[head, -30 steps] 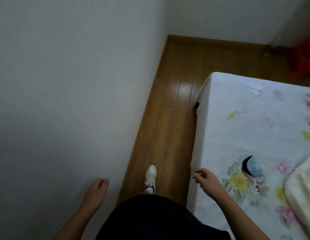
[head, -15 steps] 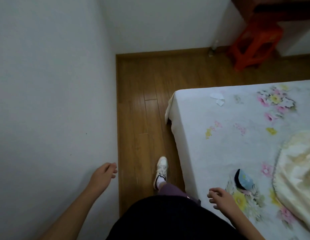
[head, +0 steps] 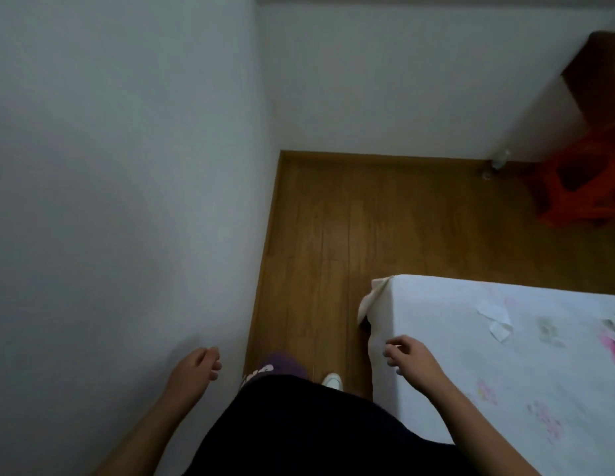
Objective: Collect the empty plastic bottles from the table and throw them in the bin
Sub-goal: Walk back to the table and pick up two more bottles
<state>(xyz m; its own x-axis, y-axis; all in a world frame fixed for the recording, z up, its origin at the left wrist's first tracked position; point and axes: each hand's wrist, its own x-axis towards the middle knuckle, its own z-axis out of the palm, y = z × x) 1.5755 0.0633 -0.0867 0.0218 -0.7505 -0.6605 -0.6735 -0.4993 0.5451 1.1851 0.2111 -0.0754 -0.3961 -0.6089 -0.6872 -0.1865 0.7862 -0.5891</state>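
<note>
Head view: the left hand (head: 196,367) and right hand (head: 410,360) hang loosely curled, grasping nothing; no bottles or bin show. The floral bed's (head: 471,355) near corner could catch a leg in this narrow gap.

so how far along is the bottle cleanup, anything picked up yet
Nothing looks done: no bottle or bin shows. Both the left hand and right hand are empty as the person walks between the wall and bed. Collecting and binning all remain.
</note>
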